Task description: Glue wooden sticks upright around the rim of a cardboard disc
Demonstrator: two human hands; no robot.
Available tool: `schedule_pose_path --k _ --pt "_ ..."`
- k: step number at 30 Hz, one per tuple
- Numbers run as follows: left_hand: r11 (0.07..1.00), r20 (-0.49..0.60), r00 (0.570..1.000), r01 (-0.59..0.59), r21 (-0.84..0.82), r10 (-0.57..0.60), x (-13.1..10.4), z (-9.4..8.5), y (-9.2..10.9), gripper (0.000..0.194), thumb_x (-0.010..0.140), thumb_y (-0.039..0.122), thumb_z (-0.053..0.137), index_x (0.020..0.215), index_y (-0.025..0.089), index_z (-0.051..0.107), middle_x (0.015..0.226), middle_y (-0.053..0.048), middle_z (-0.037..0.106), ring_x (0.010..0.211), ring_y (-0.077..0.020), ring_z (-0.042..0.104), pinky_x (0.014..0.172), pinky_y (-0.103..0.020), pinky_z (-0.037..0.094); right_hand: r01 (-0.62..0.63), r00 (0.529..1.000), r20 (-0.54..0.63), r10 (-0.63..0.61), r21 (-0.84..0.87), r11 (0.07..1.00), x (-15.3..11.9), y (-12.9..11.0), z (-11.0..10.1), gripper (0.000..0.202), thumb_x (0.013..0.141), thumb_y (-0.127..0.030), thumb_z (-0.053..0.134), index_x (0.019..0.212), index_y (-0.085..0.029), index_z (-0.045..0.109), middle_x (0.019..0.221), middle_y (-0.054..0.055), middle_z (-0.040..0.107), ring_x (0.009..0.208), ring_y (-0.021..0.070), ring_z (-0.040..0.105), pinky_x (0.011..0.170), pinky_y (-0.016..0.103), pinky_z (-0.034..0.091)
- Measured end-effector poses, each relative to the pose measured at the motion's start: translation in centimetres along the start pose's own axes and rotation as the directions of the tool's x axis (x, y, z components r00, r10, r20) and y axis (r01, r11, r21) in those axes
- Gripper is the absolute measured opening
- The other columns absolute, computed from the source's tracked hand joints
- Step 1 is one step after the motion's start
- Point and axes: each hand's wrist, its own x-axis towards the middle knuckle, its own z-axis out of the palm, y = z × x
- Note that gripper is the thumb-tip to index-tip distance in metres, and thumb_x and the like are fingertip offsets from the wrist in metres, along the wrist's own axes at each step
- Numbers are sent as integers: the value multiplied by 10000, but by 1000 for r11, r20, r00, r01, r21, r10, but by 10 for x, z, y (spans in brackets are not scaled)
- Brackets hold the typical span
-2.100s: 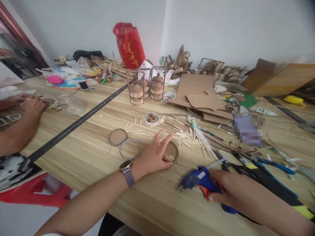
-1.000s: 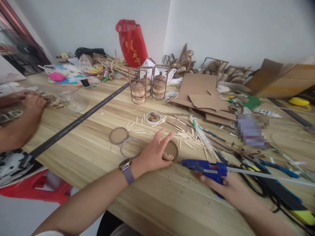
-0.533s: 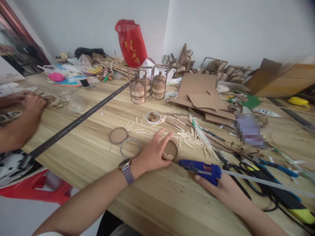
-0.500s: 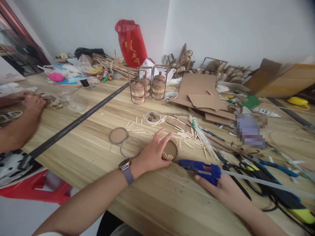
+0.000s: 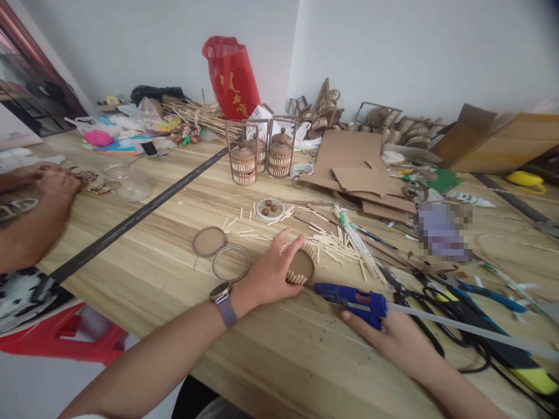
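Observation:
My left hand (image 5: 273,267), with a watch on the wrist, has its thumb and fingers around the left side of a round brown base (image 5: 302,265) edged with short upright sticks. A blue glue gun (image 5: 356,299) is in my right hand (image 5: 391,334), its nozzle close to the base's front right edge. A clear glue stick runs out of its back. Loose short sticks (image 5: 327,241) lie behind the base. Left of my left hand are a pale ring (image 5: 230,263) and a second round base (image 5: 208,241) with a dark rim.
Small lidded baskets (image 5: 243,164) stand behind a dish of brown balls (image 5: 270,209). Cardboard sheets (image 5: 349,157) lie behind on the right; scissors (image 5: 404,291) and pliers (image 5: 493,294) lie at the right. Another person's hands (image 5: 59,177) are at the left.
The glue gun in my right hand has shifted very slightly left. My left hand keeps its place on the stick-edged base.

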Motion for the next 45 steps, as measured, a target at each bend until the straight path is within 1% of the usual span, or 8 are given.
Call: schedule_pose_path --k 4,11,15,20,29,34,40,45 --pt "1000 -2 1000 -4 6 4 0 0 0 1090 620 158 807 1471 287 139 1511 -173 132 1413 -368 237 1105 -528 346 4 1000 10 -4 -8 1000 -1 -1 0 347 831 -463 487 824 -197 710 850 105 758 823 284 706 788 400 566" --pt "1000 -3 1000 -1 11 1 0 1 0 1084 624 166 807 1469 291 139 1513 -167 130 1415 -366 234 1105 -525 349 -6 1000 -2 6 -20 1000 -1 1 1 381 835 -479 491 906 -179 716 934 117 761 856 296 705 809 424 560" --pt "1000 4 1000 -1 19 1 0 0 1 1085 629 160 804 1470 288 130 1511 -175 126 1412 -365 240 1100 -527 353 7 1000 2 -7 -9 1000 0 0 1 392 837 -462 488 949 -163 716 963 117 760 895 292 704 826 413 558" --pt "1000 1 1000 -6 12 6 0 1 0 1087 629 163 801 1469 297 125 1514 -169 118 1415 -366 230 1104 -534 341 4 1000 -11 -4 -12 1000 -2 -1 1 384 831 -457 494 929 -158 714 923 116 762 847 284 710 812 404 563" --pt "1000 2 1000 -12 21 12 0 0 1 1068 641 167 791 1468 286 127 1509 -177 134 1421 -350 225 1108 -520 334 -20 1000 -6 20 -3 1000 0 -4 1 357 820 -457 508 930 -186 712 937 96 766 851 287 709 797 399 566" --pt "1000 -1 1000 -11 5 11 0 0 1 1080 631 156 796 1466 298 128 1518 -171 131 1415 -365 232 1096 -534 347 -35 999 4 35 -3 999 -1 -2 1 332 819 -465 517 877 -210 721 891 77 773 821 283 708 769 395 574" --pt "1000 12 1000 5 21 -6 0 0 1 1067 636 173 795 1470 290 138 1516 -169 127 1398 -356 273 1089 -510 372 -9 1000 -11 9 -24 1000 -2 -2 1 353 828 -467 513 925 -198 719 929 90 770 854 287 712 778 396 571" --pt "1000 10 1000 6 17 -7 0 0 1 1068 629 164 796 1469 279 147 1519 -171 127 1389 -366 283 1081 -514 378 19 1000 -23 -20 -43 999 -1 -6 0 375 845 -462 484 918 -183 723 894 93 765 828 285 711 784 401 570"
